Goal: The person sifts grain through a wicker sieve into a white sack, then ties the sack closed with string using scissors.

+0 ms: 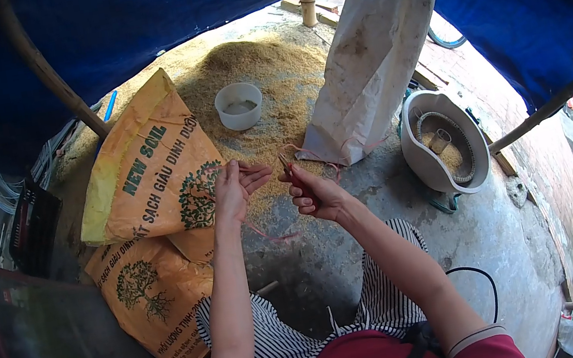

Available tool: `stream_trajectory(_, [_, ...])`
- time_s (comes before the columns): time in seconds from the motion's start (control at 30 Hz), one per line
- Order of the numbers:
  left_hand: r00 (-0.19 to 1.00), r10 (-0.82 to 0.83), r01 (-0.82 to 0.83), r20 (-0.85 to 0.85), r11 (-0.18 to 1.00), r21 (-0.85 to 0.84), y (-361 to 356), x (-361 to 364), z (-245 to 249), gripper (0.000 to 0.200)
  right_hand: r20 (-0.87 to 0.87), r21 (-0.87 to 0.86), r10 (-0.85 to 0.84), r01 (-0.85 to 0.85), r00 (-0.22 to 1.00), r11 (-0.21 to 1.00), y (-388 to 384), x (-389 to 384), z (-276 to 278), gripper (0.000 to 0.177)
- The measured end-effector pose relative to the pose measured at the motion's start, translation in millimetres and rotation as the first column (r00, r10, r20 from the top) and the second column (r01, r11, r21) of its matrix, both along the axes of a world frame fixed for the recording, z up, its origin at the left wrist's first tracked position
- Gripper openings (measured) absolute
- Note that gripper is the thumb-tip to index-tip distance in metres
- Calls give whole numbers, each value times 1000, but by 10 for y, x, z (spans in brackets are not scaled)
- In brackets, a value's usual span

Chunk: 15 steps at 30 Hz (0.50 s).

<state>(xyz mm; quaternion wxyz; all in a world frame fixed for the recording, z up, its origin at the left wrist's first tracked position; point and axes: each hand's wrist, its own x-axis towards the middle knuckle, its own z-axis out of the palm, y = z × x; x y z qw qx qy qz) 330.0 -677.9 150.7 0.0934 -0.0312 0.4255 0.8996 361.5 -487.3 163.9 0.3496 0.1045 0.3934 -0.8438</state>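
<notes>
My left hand [234, 191] is raised in front of me, thumb against partly stretched fingers, with a thin pink string [266, 238] at it that trails below. Close to its right, my right hand [317, 195] is closed in a fist around a small, slim tool [284, 161]. Its pointed tip shows above the fingers, but the rest is hidden and its kind cannot be made out. More pink string lies near a tall white sack [360, 55], which stands upright beyond my right hand. An orange and yellow soil bag [161, 165] stands left of my left hand.
A white bowl [241, 120] sits by a heap of grain husks [249, 61]. At right is a grey-white tub [429, 156] holding grain and a clear cup [440, 143]. Another orange bag [159, 296] and a dark-framed panel [65, 341] are at left. A blue tarp [148, 13] hangs behind.
</notes>
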Motion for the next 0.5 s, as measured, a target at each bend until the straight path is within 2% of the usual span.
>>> stream_trajectory(0.03, [998, -7, 3, -58, 997, -78, 6, 7, 21, 30, 15, 2, 5, -5, 1000, 1000, 3, -14, -8, 41])
stream_trajectory(0.13, [996, -39, 25, -79, 984, -176, 9, 11, 78, 30, 38, 22, 14, -15, 999, 1000, 11, -46, -19, 40])
stream_trajectory(0.27, [993, -3, -26, -119, 970, -240, -24, -19, 49, 29, 33, 26, 48, -49, 998, 998, 8, -27, -2, 40])
stream_trajectory(0.37, [986, -58, 9, -153, 953, -304, -24, -19, 70, 29, 44, 23, 48, -49, 998, 999, 27, -42, -26, 39])
stream_trajectory(0.43, [953, -156, 20, -261, 889, -457, 6, 0, 87, 30, 70, 18, 46, -47, 997, 999, 27, -74, -28, 38])
stream_trajectory(0.5, [947, -166, 12, -275, 874, -486, 43, 19, 99, 31, 99, 13, 46, -47, 994, 999, 25, -89, -55, 37])
